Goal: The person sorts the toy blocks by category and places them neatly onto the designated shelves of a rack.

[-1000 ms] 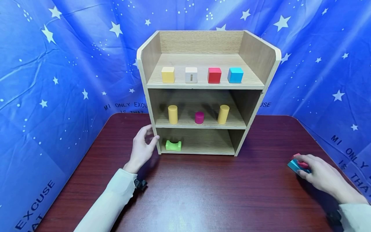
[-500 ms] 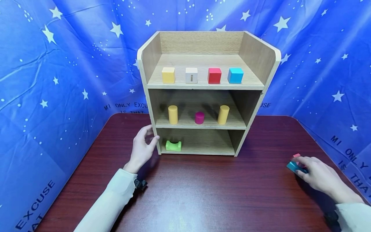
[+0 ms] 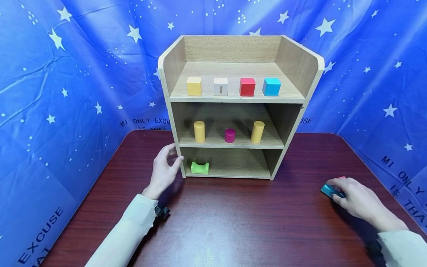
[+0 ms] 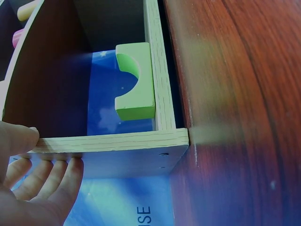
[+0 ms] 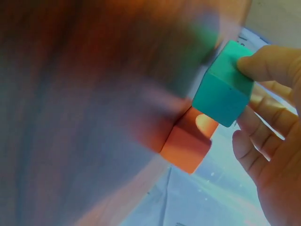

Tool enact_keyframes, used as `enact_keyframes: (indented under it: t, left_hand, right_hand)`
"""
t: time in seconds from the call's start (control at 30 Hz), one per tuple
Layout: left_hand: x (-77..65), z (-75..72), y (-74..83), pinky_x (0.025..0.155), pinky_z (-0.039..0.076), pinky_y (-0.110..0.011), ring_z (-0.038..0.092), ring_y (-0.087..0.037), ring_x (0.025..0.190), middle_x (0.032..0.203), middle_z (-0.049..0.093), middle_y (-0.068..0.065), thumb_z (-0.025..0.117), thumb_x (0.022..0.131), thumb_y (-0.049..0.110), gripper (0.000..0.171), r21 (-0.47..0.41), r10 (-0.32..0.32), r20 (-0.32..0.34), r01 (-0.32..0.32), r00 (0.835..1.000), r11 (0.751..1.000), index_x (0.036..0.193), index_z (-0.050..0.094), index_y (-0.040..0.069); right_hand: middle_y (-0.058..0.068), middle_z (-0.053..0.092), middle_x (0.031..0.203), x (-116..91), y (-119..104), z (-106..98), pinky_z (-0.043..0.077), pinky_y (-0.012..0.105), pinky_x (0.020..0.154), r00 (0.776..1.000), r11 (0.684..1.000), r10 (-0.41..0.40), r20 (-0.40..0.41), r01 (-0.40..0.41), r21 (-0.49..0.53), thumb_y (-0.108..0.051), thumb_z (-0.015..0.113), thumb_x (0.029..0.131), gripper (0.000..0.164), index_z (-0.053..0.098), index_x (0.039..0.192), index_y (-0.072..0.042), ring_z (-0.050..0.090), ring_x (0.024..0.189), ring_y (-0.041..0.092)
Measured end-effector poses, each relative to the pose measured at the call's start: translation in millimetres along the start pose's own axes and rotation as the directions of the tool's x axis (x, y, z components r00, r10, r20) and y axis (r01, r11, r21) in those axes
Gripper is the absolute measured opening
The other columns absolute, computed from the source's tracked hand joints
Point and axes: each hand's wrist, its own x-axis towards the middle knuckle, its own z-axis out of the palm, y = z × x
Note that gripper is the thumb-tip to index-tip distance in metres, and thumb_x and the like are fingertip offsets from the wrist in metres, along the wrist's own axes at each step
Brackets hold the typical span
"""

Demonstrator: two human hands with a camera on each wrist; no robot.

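Note:
My left hand (image 3: 162,171) grips the left side panel of a wooden shelf unit (image 3: 230,70), thumb at the front edge and fingers along the outer face. Close to it, on the bottom shelf, stands a light green arch block (image 4: 146,82) with a rounded cutout. At the right of the table, my right hand (image 3: 361,202) pinches a teal block (image 5: 223,89) between thumb and fingers. Just behind that block is a red block (image 5: 185,148) with a curved hollow, mostly hidden by the hand in the head view.
Yellow, white, red and blue cubes (image 3: 271,87) line the top shelf. Two yellow cylinders (image 3: 199,132) flank a short magenta cylinder (image 3: 229,135) on the middle shelf. A blue starry curtain (image 3: 83,74) borders the dark red table (image 3: 233,222).
My right hand has moved left with the teal block, and the hand covers more of the red block in the head view. The left hand and shelf unit stay put.

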Motion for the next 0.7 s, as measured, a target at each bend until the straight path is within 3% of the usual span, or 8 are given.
enact_keyframes:
  t: [0.33,0.5,0.7]
  left_hand:
    - [0.0,-0.2,1.9,0.077,0.058,-0.045,0.064,-0.038,0.092,0.102,0.062,-0.029,0.067,0.080,-0.014,0.039,0.005,-0.003,0.003,0.003,1.000,1.000,0.118,0.056,-0.011]
    - [0.0,-0.6,2.0,0.078,0.058,-0.045,0.064,-0.037,0.093,0.102,0.062,-0.028,0.067,0.080,-0.014,0.039,0.009,-0.002,0.003,0.002,1.000,1.000,0.118,0.056,-0.011]
    - [-0.3,-1.0,1.6,0.077,0.059,-0.045,0.064,-0.037,0.092,0.101,0.062,-0.027,0.067,0.080,-0.014,0.040,0.015,-0.003,0.003,0.003,1.000,1.000,0.118,0.056,-0.011]
  right_hand:
    - [-0.002,0.060,0.084,7.6,-9.5,2.1,0.048,0.040,0.061,0.999,1.000,0.003,0.054,-0.004,0.011,-0.011,0.079,0.069,0.038,0.066,0.105,-0.010,0.054,0.081,0.020]
    - [-0.003,0.060,0.084,8.0,-10.6,1.4,0.048,0.038,0.060,0.999,1.000,0.004,0.039,-0.004,0.011,-0.013,0.080,0.068,0.039,0.066,0.104,-0.010,0.054,0.080,0.018]
    - [0.006,0.064,0.095,3.2,-10.5,-3.4,0.050,0.043,0.060,0.996,0.996,0.087,0.026,-0.088,0.033,-0.029,0.077,0.078,0.036,0.067,0.106,-0.009,0.060,0.083,0.024]
